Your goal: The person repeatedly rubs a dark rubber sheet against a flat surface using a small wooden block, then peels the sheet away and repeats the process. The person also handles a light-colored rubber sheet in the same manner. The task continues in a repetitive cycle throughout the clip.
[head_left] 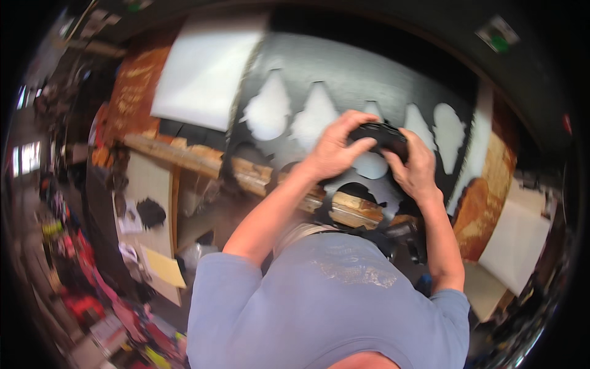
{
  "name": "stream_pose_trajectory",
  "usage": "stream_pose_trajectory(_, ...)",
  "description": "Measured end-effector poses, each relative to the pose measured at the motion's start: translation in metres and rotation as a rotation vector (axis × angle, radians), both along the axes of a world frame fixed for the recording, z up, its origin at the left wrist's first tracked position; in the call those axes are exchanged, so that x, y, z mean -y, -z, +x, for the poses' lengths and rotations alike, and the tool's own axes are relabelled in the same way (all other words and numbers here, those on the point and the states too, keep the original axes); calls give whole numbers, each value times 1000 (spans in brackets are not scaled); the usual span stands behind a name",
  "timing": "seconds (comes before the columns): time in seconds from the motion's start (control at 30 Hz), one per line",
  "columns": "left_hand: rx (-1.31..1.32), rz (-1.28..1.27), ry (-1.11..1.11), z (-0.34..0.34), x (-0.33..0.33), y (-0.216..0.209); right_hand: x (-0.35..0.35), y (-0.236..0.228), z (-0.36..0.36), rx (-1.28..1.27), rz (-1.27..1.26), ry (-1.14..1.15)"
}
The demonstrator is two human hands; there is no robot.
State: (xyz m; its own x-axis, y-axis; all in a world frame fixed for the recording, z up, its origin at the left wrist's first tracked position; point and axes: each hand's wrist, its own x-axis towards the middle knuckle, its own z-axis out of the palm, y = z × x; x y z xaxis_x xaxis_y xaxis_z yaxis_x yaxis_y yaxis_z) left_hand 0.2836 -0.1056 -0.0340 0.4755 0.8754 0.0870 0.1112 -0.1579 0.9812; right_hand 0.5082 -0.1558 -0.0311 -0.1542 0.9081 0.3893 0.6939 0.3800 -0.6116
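Both hands are raised over a dark sheet (344, 58) on the bench in front of me. Between them they grip a black piece (384, 136) with a curved outline and what looks like a layered edge; blur hides its exact kind. My left hand (337, 147) has it from the left, thumb toward me and fingers curled over the far side. On its right end my right hand (418, 163) is closed in the same way. Around them the sheet shows several pointed, rounded cut-outs (270, 107) with a white surface beneath. Larger round openings (353, 203) break its near edge.
A white sheet (206, 67) lies left of the dark one, beside a worn brown board (136, 86). Rough wooden edging (166, 150) runs along the bench front. Lower left, a side table (144, 184) bears a black scrap (150, 213) and a yellow sheet (165, 269). A white panel (516, 246) stands at right.
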Motion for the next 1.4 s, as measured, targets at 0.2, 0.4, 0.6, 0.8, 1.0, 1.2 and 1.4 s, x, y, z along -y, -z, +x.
stream_pose_trajectory(0.2, 74, 279, -148, 10, 21, 18, 4, 19, 38, -125, -232, -86)
stream_pose_trajectory(0.4, 162, -31, -266, -14, 45, -7, 12, 2, 38, -509, -500, -20)
stream_pose_trajectory(0.6, 123, -210, -115, -94, 76, -18, -2, -50, -13, -110, -526, -455)
stream_pose_trajectory(0.8, 485, -382, -390, -187, 98, 1, -24, -12, -80, -349, -379, -132)
stream_pose_trajectory(1.0, 809, -307, -1357, -411, 163, 43, -43, 58, -114, 210, -59, 190)
stream_pose_trajectory(1.2, 942, 47, -1824, -615, 237, 83, -42, 71, -114, 288, 64, 177)
stream_pose_trajectory(1.4, 1034, -201, -2007, -712, 259, 140, -47, 70, -112, 387, 66, 195)
